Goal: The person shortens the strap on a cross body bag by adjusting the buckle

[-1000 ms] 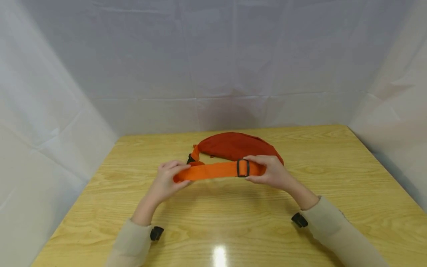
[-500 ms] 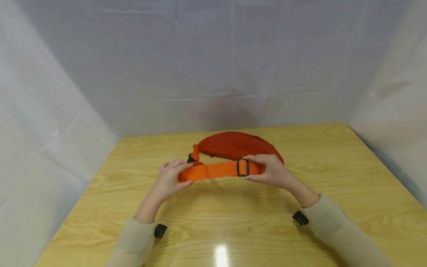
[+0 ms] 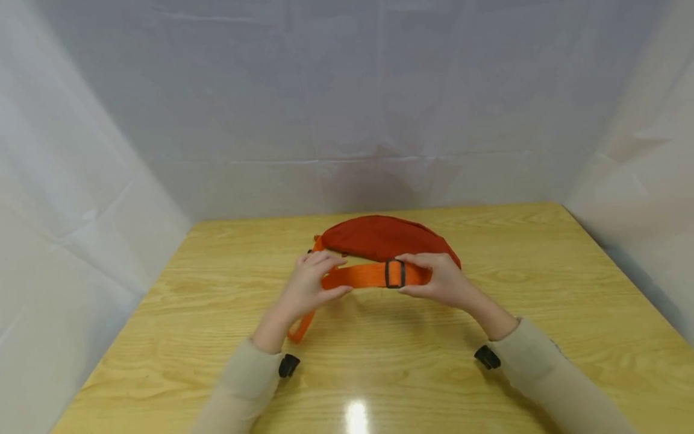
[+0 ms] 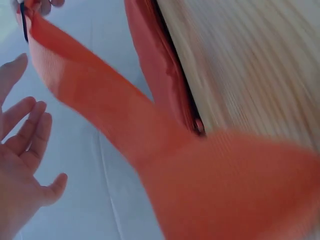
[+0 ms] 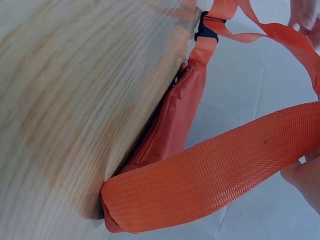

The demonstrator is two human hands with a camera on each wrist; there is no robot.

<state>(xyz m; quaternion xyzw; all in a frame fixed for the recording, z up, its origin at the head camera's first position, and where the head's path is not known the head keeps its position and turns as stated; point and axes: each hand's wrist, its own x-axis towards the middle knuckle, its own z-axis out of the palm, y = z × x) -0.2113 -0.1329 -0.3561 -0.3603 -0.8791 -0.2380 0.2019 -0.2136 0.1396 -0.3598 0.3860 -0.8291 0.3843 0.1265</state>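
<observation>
My right hand (image 3: 444, 280) pinches the orange webbing strap (image 3: 363, 276) of a waist bag beside a black slide adjuster (image 3: 403, 274). At the strap's other end, my left hand (image 3: 306, 286) reaches around it with thumb and fingers extended. In the left wrist view its fingers (image 4: 37, 135) are spread and look apart from the webbing. The red-orange waist bag (image 3: 387, 236) lies on the table behind both hands. A loop of strap (image 3: 301, 329) hangs below my left hand. Mostly hidden in the head view, a black buckle (image 5: 206, 27) joins the strap near the bag's end.
A light wood table (image 3: 179, 337) carries the bag. White sheeting (image 3: 260, 108) rises behind it and at both sides. Small black devices sit at my left cuff (image 3: 238, 374) and right cuff (image 3: 528, 346).
My left hand has slid right along the strap toward my right hand, its fingers now looser. A strap loop has dropped below it. My right hand and the bag have stayed put.
</observation>
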